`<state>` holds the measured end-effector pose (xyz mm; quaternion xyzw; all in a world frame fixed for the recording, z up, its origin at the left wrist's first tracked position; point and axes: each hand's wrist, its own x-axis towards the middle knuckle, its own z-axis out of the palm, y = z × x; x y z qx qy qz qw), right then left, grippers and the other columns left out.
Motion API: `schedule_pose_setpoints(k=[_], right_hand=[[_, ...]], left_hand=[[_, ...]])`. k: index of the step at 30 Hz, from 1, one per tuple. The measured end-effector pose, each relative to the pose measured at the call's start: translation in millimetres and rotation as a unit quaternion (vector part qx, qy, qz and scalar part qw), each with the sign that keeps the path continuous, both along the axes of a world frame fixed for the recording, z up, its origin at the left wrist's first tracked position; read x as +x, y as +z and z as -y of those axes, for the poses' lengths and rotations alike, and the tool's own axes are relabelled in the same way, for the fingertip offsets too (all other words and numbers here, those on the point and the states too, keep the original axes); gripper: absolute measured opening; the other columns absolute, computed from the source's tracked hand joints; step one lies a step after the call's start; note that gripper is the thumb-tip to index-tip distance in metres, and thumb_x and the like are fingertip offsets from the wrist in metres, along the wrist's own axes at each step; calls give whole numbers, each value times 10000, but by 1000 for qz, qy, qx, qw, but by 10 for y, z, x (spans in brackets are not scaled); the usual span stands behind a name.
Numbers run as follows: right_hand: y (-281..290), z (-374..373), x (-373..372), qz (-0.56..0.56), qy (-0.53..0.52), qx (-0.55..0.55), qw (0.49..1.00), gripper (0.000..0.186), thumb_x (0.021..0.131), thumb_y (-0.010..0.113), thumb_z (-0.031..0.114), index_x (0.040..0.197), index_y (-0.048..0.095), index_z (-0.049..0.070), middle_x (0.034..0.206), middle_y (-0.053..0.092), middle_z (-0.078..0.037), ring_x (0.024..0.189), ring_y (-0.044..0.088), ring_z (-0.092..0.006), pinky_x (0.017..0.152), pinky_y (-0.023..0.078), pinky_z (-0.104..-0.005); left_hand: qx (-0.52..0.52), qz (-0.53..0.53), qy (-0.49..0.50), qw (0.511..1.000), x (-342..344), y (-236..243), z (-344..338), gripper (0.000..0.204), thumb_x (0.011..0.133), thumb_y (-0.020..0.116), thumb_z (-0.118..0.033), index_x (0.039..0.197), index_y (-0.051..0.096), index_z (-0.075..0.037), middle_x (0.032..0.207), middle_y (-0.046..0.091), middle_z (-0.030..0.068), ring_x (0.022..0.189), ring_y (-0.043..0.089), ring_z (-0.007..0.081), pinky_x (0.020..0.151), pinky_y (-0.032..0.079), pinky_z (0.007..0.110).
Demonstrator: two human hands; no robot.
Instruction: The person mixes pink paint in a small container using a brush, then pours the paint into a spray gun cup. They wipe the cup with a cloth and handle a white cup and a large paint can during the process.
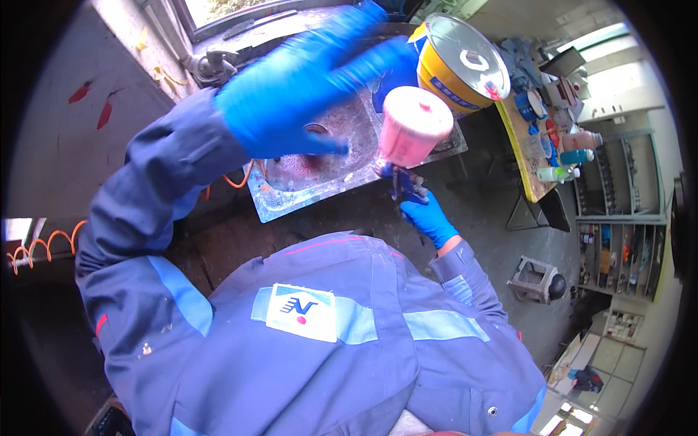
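Blue-gloved, the right hand point(430, 220) grips a dark spray gun point(400, 182) topped by a slightly tilted pink cup point(408, 138), just before the stained sink point(291, 200); the left hand point(283, 94), motion-blurred, spreads wide above it. Beyond stands a yellow bucket point(440, 71).

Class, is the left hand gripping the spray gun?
No, the right hand grips the spray gun, while the left hand is open.

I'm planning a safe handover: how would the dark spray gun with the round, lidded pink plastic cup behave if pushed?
The spray gun would probably tip easily: the bulky pink cup sits above it. The cup looks stiff, with straight walls, and its round shape might make it roll.
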<state>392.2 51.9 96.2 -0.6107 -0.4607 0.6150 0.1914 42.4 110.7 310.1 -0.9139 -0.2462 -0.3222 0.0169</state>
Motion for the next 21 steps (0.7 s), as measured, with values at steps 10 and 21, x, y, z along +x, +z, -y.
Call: schedule_pose_setpoints(k=[10, 21], right_hand=[[207, -388, -445, 49, 65, 7, 997, 198, 761, 560, 39, 934, 651, 12, 698, 578, -43, 576, 556, -139, 520, 434, -288], [1458, -1038, -840, -141, 2, 102, 985, 277, 842, 577, 25, 1112, 638, 2, 796, 646, -56, 590, 595, -127, 546, 505, -238]], left_hand=[[-246, 285, 245, 893, -780, -1673, 755, 505, 871, 669, -51, 1354, 523, -55, 1358, 509, 146, 1254, 513, 253, 1032, 417, 333], [-443, 317, 342, 766, -1081, -3197, 1631, 334, 922, 626, -95, 1246, 583, -21, 1184, 628, 128, 1088, 616, 206, 948, 482, 316]])
